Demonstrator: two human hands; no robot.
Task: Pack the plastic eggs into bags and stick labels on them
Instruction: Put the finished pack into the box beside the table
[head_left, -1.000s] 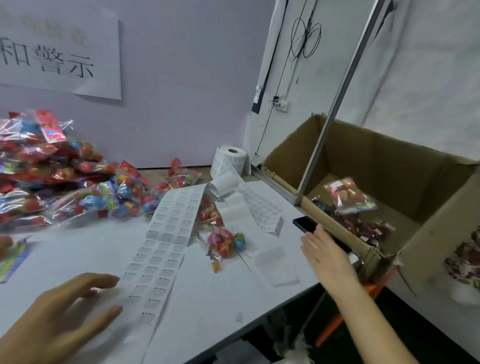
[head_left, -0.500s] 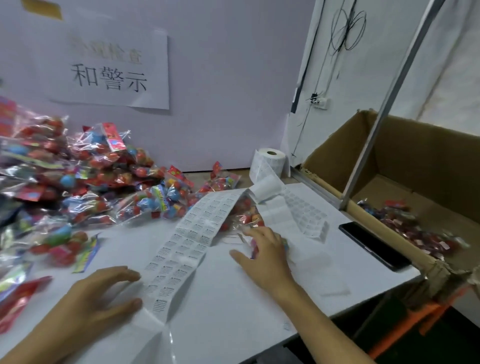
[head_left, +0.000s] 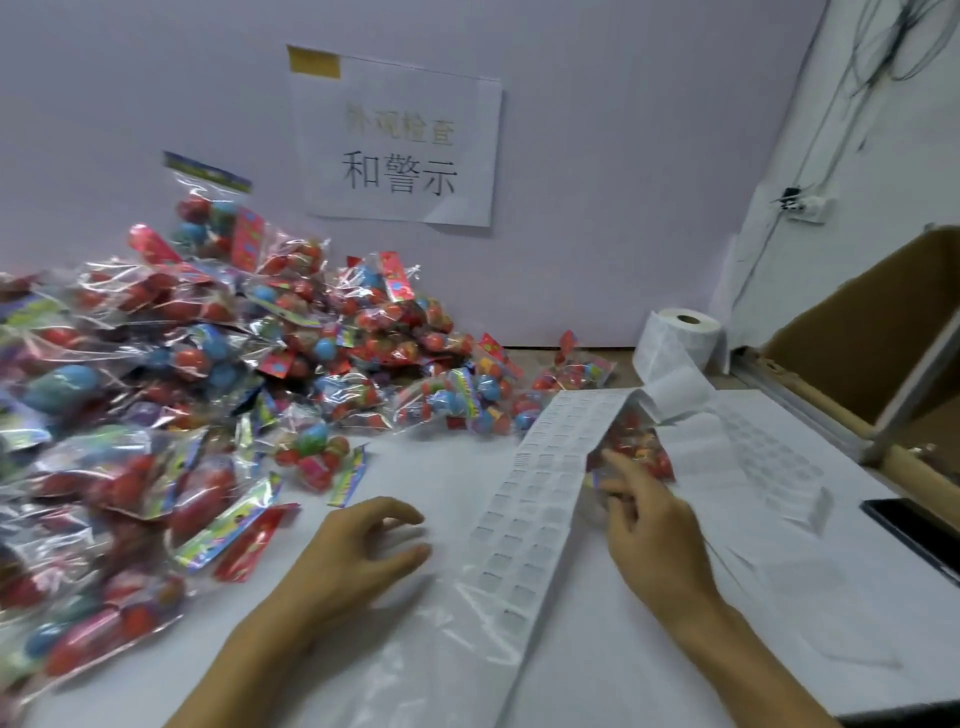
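Observation:
A bag of plastic eggs (head_left: 641, 448) lies on the white table (head_left: 649, 654), partly under a long strip of labels (head_left: 540, 499) that runs from a label roll (head_left: 685, 338) at the back. My right hand (head_left: 654, 525) is on the bag's near end, index finger stretched onto it and the other fingers curled on its clear plastic. My left hand (head_left: 363, 551) rests on the table just left of the strip, fingers loosely curled and holding nothing. A big pile of filled egg bags (head_left: 208, 364) covers the left side.
An open cardboard box (head_left: 883, 332) stands off the table's right edge behind a metal post (head_left: 930, 364). A black phone (head_left: 914, 530) lies near the right edge. A paper sign (head_left: 400, 150) hangs on the wall. A second strip of label backing (head_left: 769, 457) trails right.
The view has swung left, away from the box. My right hand came back from the box side to the bag under the strip and curled its fingers on it. My left hand stays beside the strip.

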